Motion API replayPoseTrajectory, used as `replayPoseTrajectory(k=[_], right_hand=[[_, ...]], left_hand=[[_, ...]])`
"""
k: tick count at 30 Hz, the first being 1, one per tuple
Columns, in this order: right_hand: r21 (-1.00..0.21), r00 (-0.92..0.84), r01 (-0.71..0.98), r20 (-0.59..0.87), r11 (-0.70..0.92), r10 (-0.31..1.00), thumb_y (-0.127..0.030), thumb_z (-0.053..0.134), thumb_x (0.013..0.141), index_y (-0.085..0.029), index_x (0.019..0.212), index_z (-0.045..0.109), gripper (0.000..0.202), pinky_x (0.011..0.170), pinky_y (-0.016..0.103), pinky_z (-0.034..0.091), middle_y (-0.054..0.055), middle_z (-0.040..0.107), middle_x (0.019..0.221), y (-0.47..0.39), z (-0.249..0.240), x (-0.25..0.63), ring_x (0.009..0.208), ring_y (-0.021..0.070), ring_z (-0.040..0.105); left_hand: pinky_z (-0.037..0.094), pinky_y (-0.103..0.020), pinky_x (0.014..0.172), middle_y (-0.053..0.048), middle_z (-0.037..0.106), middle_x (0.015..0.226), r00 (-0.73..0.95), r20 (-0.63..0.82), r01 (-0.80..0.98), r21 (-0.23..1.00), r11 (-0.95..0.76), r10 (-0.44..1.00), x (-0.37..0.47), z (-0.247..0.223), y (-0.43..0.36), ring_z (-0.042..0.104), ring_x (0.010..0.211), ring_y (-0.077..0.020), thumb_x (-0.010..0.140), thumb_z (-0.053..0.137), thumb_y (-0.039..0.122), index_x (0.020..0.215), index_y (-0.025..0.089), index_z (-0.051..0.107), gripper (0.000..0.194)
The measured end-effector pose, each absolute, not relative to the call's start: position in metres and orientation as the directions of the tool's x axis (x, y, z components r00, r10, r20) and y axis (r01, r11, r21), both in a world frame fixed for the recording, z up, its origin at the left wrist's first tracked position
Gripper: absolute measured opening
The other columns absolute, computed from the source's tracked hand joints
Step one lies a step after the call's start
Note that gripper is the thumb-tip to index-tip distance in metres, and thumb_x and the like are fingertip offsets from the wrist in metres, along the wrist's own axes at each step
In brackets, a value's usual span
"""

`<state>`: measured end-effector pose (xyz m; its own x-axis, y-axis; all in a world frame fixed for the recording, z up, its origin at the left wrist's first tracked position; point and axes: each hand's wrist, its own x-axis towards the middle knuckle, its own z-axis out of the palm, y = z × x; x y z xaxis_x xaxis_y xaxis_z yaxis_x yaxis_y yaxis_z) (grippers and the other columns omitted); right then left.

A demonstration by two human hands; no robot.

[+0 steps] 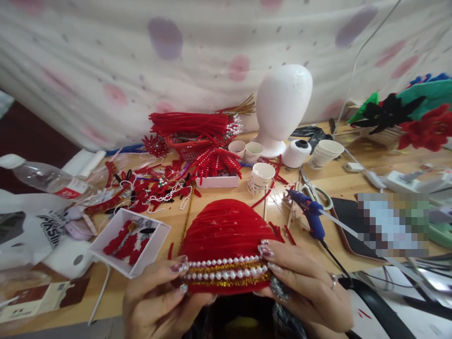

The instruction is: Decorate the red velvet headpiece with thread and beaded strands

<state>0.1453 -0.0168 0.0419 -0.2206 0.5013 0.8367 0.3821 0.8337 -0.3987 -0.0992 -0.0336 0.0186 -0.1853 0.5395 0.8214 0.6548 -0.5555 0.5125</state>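
A red, dome-shaped cap (226, 226) with ridged rows is held at the table's front edge. Two rows of white pearls (226, 274) and bands of gold trim (221, 283) run across its lower rim. My left hand (158, 296) grips the rim's left end, fingertips on the pearls and gold trim. On the right end, my right hand (303, 282) holds the rim with its fingers over the pearl rows. A silvery tinsel piece (280, 287) shows beneath the right fingers. The cap's underside is dark and mostly hidden.
Behind the cap are a white foam head (284, 103), paper cups (263, 174) and a red basket (190, 148). A blue glue gun (312, 216) and scissors (312, 188) lie to the right. At left are a white box (155, 242) and a plastic bottle (45, 179).
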Motion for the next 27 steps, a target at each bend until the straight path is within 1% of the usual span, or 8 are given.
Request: replayPoseTrajectory(k=[3, 6, 9, 15, 17, 21, 25, 27], right_hand=[[-0.4, -0.152, 0.403, 0.857, 0.823, 0.492, -0.018, 0.075, 0.091, -0.015, 0.125, 0.065, 0.035, 0.089, 0.034, 0.065, 0.01, 0.074, 0.109, -0.012, 0.038, 0.141, 0.103, 0.0229, 0.072], [-0.392, -0.149, 0.405, 0.863, 0.826, 0.483, -0.019, 0.075, 0.092, -0.016, 0.121, 0.067, 0.031, 0.086, 0.034, 0.066, 0.01, 0.075, 0.105, -0.01, 0.039, 0.137, 0.099, 0.0229, 0.073], [-0.367, -0.195, 0.41, 0.859, 0.835, 0.473, -0.018, 0.073, 0.093, -0.014, 0.115, 0.068, 0.024, 0.084, 0.034, 0.066, 0.01, 0.076, 0.102, -0.01, 0.044, 0.134, 0.098, 0.023, 0.074], [-0.339, -0.198, 0.398, 0.876, 0.852, 0.44, -0.022, 0.07, 0.095, -0.017, 0.105, 0.067, 0.012, 0.073, 0.033, 0.068, 0.01, 0.076, 0.092, -0.005, 0.051, 0.129, 0.086, 0.0227, 0.076], [-0.366, -0.192, 0.379, 0.867, 0.85, 0.459, -0.018, 0.07, 0.093, -0.017, 0.104, 0.066, 0.012, 0.072, 0.033, 0.067, 0.011, 0.075, 0.095, -0.001, 0.05, 0.128, 0.087, 0.0224, 0.075], [-0.434, -0.103, 0.363, 0.861, 0.825, 0.498, -0.01, 0.075, 0.086, -0.017, 0.104, 0.067, 0.021, 0.073, 0.031, 0.065, 0.011, 0.074, 0.098, 0.009, 0.045, 0.126, 0.086, 0.0217, 0.074], [-0.52, -0.018, 0.315, 0.833, 0.794, 0.553, -0.007, 0.076, 0.083, -0.02, 0.1, 0.068, 0.022, 0.074, 0.032, 0.063, 0.008, 0.074, 0.097, 0.021, 0.042, 0.123, 0.088, 0.0216, 0.073], [-0.553, -0.013, 0.297, 0.813, 0.779, 0.582, -0.007, 0.075, 0.084, -0.02, 0.098, 0.068, 0.02, 0.076, 0.032, 0.062, 0.007, 0.074, 0.098, 0.025, 0.043, 0.123, 0.089, 0.0211, 0.073]], left_hand=[[0.066, -0.028, 0.062, -0.002, 0.065, 0.092, -0.171, 0.899, 0.652, 0.411, -0.637, 0.404, -0.09, 0.017, -0.022, 0.07, 0.077, -0.0142, 0.079, 0.082, 0.033, 0.067, 0.019, 0.056, 0.032], [0.067, -0.031, 0.062, -0.004, 0.064, 0.095, -0.243, 0.875, 0.667, 0.465, -0.582, 0.419, -0.08, 0.016, -0.02, 0.069, 0.079, -0.0156, 0.08, 0.081, 0.035, 0.072, 0.02, 0.055, 0.031], [0.067, -0.031, 0.065, -0.004, 0.065, 0.099, -0.256, 0.878, 0.676, 0.462, -0.574, 0.405, -0.078, 0.015, -0.026, 0.07, 0.08, -0.0149, 0.079, 0.082, 0.037, 0.076, 0.019, 0.055, 0.033], [0.067, -0.035, 0.067, -0.003, 0.066, 0.099, -0.254, 0.876, 0.673, 0.464, -0.576, 0.409, -0.082, 0.015, -0.028, 0.07, 0.081, -0.0162, 0.075, 0.085, 0.035, 0.072, 0.018, 0.054, 0.036], [0.066, -0.033, 0.064, -0.004, 0.067, 0.097, -0.245, 0.883, 0.675, 0.452, -0.583, 0.401, -0.081, 0.018, -0.023, 0.07, 0.079, -0.0159, 0.074, 0.086, 0.032, 0.07, 0.018, 0.054, 0.035], [0.064, -0.028, 0.066, -0.004, 0.068, 0.096, -0.207, 0.879, 0.665, 0.448, -0.597, 0.429, -0.076, 0.027, -0.01, 0.07, 0.082, -0.0153, 0.073, 0.086, 0.016, 0.071, 0.017, 0.055, 0.031], [0.063, -0.029, 0.069, -0.004, 0.068, 0.094, -0.197, 0.875, 0.653, 0.454, -0.606, 0.443, -0.072, 0.034, 0.005, 0.069, 0.085, -0.0162, 0.07, 0.086, 0.01, 0.071, 0.017, 0.054, 0.033], [0.063, -0.029, 0.07, -0.004, 0.067, 0.093, -0.201, 0.872, 0.65, 0.46, -0.605, 0.447, -0.07, 0.036, 0.012, 0.069, 0.085, -0.016, 0.069, 0.085, 0.008, 0.069, 0.017, 0.053, 0.033]])
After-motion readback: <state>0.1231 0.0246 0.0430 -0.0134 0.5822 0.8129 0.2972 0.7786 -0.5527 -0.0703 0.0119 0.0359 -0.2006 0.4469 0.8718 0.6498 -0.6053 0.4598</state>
